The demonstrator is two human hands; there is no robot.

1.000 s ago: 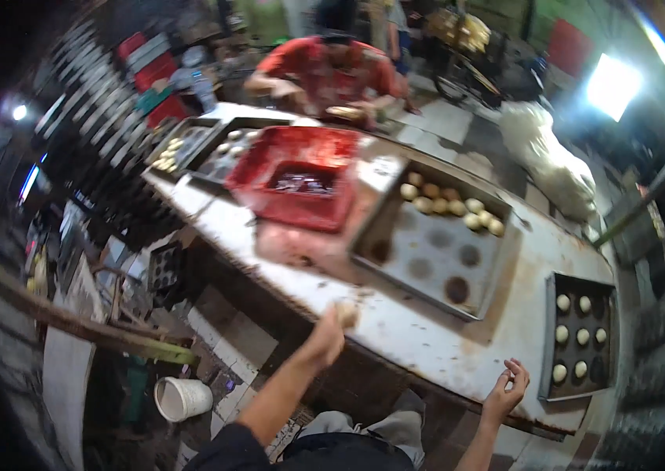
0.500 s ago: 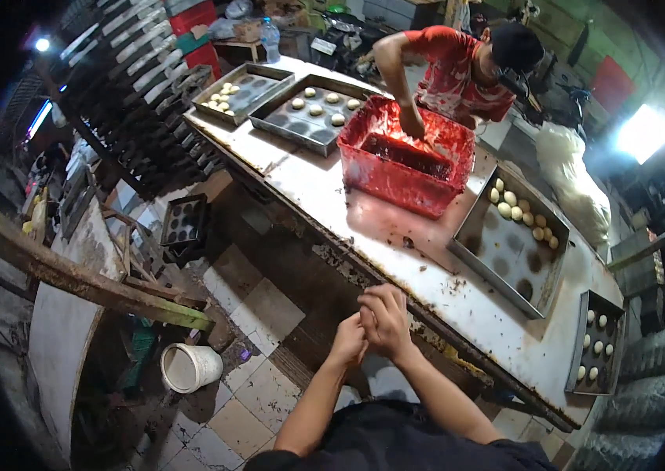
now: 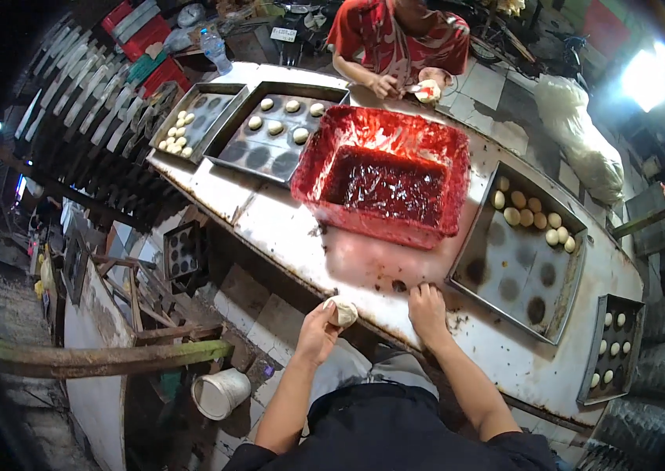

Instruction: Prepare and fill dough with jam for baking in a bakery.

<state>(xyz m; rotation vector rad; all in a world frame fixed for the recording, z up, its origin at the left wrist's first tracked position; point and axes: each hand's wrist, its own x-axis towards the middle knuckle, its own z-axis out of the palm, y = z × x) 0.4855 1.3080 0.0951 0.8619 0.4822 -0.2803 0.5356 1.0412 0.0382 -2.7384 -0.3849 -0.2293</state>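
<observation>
My left hand point(image 3: 317, 334) is closed round a pale piece of dough point(image 3: 343, 315), held just off the near edge of the table. Its fingers wrap the left side of the dough. On the tabletop to the right, my right hand point(image 3: 427, 314) rests with its fingers curled under; whatever they may hold is hidden. Beyond both hands stands a red plastic tub point(image 3: 380, 228) smeared inside, with a dark red, shiny, sticky filling point(image 3: 383, 187) at the bottom. To the right, a metal tray point(image 3: 505, 314) holds several dough balls point(image 3: 526, 217) along its far side.
Two more trays point(image 3: 250, 166) with dough balls lie at the far left, and a small tray point(image 3: 593, 392) at the right end. Across the table point(image 3: 348, 275), a person in a red shirt point(image 3: 403, 39) holds dough point(image 3: 428, 92). A bottle point(image 3: 213, 51) stands behind; a white bucket point(image 3: 219, 395) is below left.
My hands, clasped together before, are now apart; dough shows in the left and the right is on the table. The other person's hand has left the tub. The view has shifted.
</observation>
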